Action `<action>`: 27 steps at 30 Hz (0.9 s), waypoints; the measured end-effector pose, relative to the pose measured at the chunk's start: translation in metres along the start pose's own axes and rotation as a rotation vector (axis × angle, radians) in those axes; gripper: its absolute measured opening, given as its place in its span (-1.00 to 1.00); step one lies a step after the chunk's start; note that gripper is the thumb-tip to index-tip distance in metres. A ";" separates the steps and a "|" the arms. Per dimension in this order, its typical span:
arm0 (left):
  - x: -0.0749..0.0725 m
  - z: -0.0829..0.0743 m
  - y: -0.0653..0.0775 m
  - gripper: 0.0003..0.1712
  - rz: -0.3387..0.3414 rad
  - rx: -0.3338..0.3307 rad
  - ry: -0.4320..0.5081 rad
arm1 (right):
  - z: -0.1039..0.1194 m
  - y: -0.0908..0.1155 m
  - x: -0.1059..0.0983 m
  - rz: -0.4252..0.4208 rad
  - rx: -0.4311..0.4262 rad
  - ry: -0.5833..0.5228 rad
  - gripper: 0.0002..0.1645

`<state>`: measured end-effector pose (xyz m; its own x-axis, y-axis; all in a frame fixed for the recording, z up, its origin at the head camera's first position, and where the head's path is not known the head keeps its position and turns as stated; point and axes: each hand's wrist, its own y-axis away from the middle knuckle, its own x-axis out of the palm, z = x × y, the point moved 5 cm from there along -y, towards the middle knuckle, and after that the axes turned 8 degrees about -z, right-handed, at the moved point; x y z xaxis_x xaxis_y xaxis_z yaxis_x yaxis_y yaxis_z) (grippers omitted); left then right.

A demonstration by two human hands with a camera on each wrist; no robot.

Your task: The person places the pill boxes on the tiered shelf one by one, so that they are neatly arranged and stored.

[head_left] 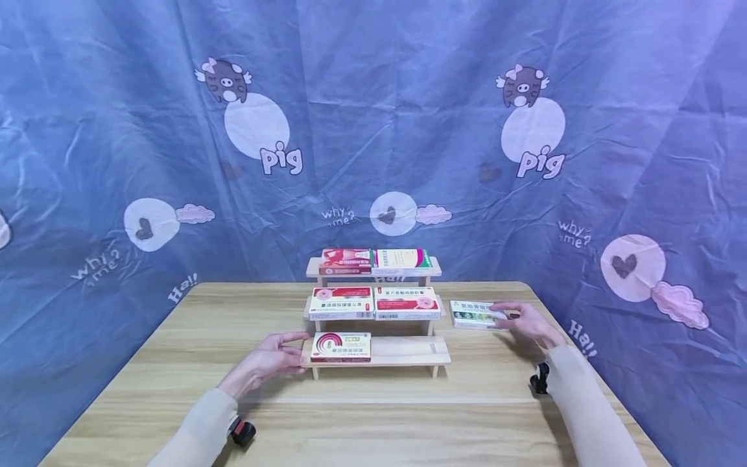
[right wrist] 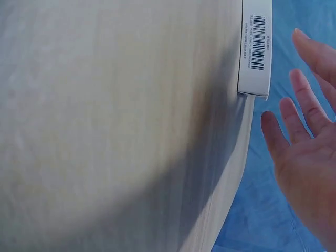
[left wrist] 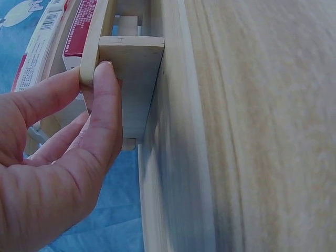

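My left hand (head_left: 268, 361) pinches the left end of the lowest shelf on a three-tier wooden display rack (head_left: 408, 349). In the left wrist view, thumb and fingers close on that shelf's rounded edge (left wrist: 90, 58). A cream and red medicine box (head_left: 341, 348) lies on this shelf, beside the hand. On the table right of the rack lies a white and green medicine box (head_left: 471, 314). My right hand (head_left: 530, 325) hovers at its right end. The right wrist view has the fingers spread and apart from the box's barcode end (right wrist: 255, 52).
The middle tier bears two white and red boxes, a left one (head_left: 341, 303) and a right one (head_left: 406, 303). Above them sit a red box (head_left: 345, 261) and a white, green and purple box (head_left: 401, 259). A blue printed curtain (head_left: 373, 130) hangs behind the wooden table (head_left: 373, 428).
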<state>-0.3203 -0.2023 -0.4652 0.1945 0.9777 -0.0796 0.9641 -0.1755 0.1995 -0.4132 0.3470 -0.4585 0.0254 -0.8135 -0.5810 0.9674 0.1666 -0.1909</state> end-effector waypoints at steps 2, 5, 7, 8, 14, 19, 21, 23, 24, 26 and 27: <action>-0.001 0.000 0.001 -0.17 -0.001 -0.001 0.000 | -0.001 -0.003 0.003 0.011 0.004 -0.005 -0.41; -0.002 0.000 0.002 -0.17 0.000 -0.002 0.003 | -0.003 -0.006 0.005 0.029 0.005 -0.003 -0.40; -0.001 -0.001 0.002 -0.17 0.004 -0.005 0.007 | -0.005 -0.008 0.006 0.038 0.008 -0.003 -0.39; -0.001 -0.001 0.002 -0.17 0.006 -0.005 0.007 | -0.005 -0.009 0.006 0.041 0.012 0.000 -0.39; 0.000 -0.001 0.000 -0.17 0.005 0.006 0.009 | -0.007 -0.014 0.007 0.095 0.037 0.054 -0.38; 0.000 0.000 -0.001 -0.17 0.009 0.011 0.015 | -0.008 -0.017 0.009 0.126 0.059 0.054 -0.37; 0.000 0.000 -0.001 -0.18 0.013 0.012 0.011 | -0.008 -0.017 0.010 0.128 0.054 0.057 -0.37; 0.000 0.000 0.000 -0.18 0.016 0.017 0.004 | -0.007 -0.017 0.010 0.132 0.048 0.058 -0.37; 0.001 0.000 0.000 -0.19 0.018 0.018 0.000 | -0.007 -0.017 0.011 0.135 0.039 0.067 -0.37; 0.001 0.000 0.001 -0.19 0.020 0.023 -0.008 | -0.006 -0.017 0.012 0.137 0.028 0.078 -0.36; 0.001 0.000 0.001 -0.20 0.020 0.025 -0.010 | -0.005 -0.017 0.012 0.137 0.023 0.084 -0.36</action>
<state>-0.3193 -0.2016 -0.4647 0.2151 0.9728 -0.0857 0.9642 -0.1976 0.1771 -0.4311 0.3370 -0.4666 0.1371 -0.7343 -0.6649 0.9618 0.2591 -0.0879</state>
